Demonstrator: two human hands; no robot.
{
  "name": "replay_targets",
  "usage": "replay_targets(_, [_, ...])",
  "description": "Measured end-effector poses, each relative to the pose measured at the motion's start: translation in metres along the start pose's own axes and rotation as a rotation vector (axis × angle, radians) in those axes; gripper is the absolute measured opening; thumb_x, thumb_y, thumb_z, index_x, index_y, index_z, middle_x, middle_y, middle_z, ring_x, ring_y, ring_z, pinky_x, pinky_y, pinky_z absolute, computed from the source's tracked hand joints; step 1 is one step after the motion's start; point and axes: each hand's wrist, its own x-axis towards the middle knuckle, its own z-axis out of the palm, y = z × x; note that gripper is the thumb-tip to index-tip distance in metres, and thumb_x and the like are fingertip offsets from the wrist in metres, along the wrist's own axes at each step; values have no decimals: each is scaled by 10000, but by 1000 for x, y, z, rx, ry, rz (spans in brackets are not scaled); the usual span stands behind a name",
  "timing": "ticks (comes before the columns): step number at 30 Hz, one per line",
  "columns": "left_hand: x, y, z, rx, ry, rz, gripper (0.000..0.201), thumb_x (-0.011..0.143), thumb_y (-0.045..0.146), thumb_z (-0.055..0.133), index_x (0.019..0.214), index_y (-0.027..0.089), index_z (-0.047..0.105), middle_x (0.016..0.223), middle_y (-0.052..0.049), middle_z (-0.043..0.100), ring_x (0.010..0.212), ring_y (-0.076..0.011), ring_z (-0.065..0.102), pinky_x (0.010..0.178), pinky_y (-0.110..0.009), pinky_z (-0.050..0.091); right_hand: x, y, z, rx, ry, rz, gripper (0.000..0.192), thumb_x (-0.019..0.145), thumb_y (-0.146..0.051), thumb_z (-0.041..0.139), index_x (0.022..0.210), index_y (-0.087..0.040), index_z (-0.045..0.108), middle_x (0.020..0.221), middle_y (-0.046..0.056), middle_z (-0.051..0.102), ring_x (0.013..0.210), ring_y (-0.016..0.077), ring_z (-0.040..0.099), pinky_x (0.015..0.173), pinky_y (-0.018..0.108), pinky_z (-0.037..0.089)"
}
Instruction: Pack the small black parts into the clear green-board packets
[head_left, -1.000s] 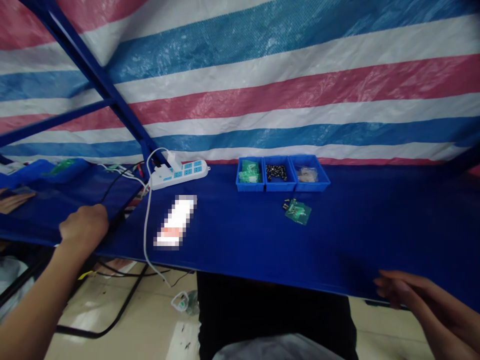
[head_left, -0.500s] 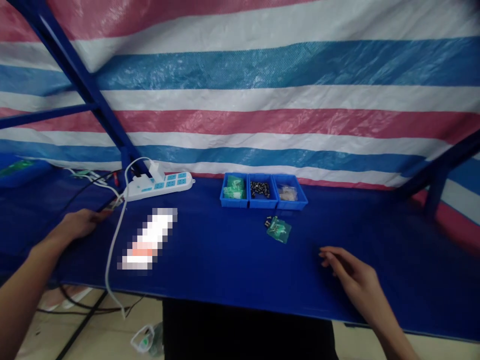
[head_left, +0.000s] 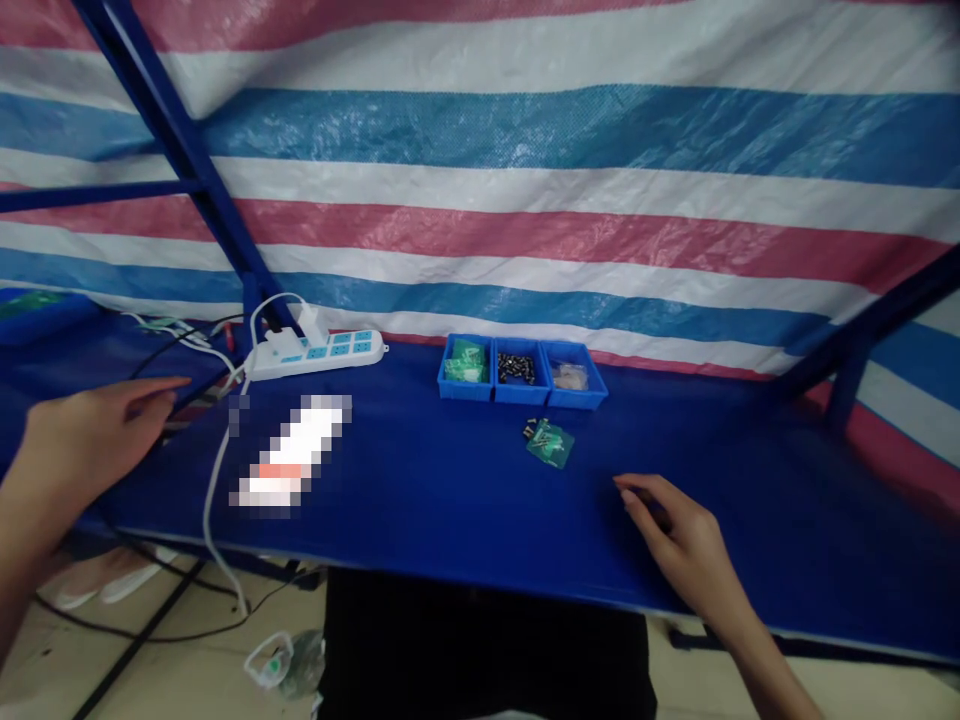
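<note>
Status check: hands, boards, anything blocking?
Left hand open, empty, by the cables. Right hand empty on the table. Green boards untouched; path clear.

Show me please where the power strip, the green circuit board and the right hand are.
power strip [head_left: 319,352]: head view, middle of its white body.
green circuit board [head_left: 551,444]: head view, centre of the board.
right hand [head_left: 679,540]: head view, back of the hand.

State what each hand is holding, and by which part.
Nothing is held. The left hand hovers open near the cables; the right hand rests on the table, fingers loosely curled, empty.
</note>
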Motion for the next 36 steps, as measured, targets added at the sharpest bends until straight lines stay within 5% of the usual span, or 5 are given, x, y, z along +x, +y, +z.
replay_targets(6, [-88, 106, -31, -321, 228, 479, 366, 925, 451, 465, 1165, 292, 691, 1092, 22, 727, 858, -188, 690, 750, -266, 492, 79, -18, 3, -140, -124, -213, 355, 966, -468, 483, 1158, -205, 624, 1038, 101, 672, 808, 213, 658, 746, 349, 531])
replay_targets(10, [-115, 208, -27, -490, -104, 865, 321, 980, 357, 474, 1252, 315, 639, 1095, -33, 719, 875, -215, 708, 757, -329, 527, 137, -31, 11, -250, -314, -288, 362, 905, -509, 576, 1050, -186, 655, 989, 94, 677, 859, 232, 648, 758, 337, 484])
replay_targets(16, [-80, 310, -2, -458, -314, 987, 211, 920, 344, 611, 1033, 190, 698, 858, -122, 710, 779, -277, 696, 656, -366, 496, 134, -41, 8, -396, -308, -167, 296, 931, -497, 531, 897, -222, 633, 758, 31, 652, 670, 187, 607, 566, 274, 355])
replay_targets(26, [-67, 316, 79, -765, -312, 1194, 255, 976, 227, 502, 1153, 191, 682, 982, -57, 693, 803, -155, 653, 741, -277, 497, 122, -20, 16, -238, -389, -130, 525, 787, -548, 717, 1160, -192, 616, 970, 77, 691, 857, 229, 653, 715, 312, 466])
replay_targets(36, [-75, 314, 93, -666, -132, 1197, 282, 1009, 261, 450, 1195, 181, 647, 1061, -66, 679, 871, -181, 677, 737, -295, 531, 129, -18, 21, -94, -449, -121, 222, 772, -338, 715, 897, -190, 605, 788, -1, 611, 710, 161, 588, 659, 273, 426])
